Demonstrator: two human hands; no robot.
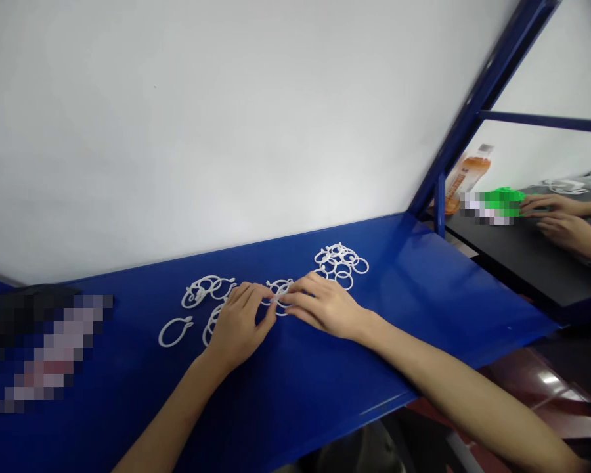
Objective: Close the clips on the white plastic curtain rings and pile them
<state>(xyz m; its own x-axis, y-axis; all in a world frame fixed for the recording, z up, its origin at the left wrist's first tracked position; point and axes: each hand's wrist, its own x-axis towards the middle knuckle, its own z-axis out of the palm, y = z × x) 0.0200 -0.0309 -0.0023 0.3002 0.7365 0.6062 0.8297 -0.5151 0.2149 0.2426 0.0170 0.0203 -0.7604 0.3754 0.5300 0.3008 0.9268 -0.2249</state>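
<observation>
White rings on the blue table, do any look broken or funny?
One white ring lies alone on the blue table, left of the left hand. That looks slightly odd because the others overlap in bunches. None looks clearly broken, but some are partly hidden.

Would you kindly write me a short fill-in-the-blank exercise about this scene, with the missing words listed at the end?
1. The table under the person's left hand and right hand is ____.
2. The rings on it are ____.
3. A lone ring lies to the ____ of all the others in the picture.
4. The bright item beside another person's hands is ____.

Missing words: blue; white; left; green.
</observation>
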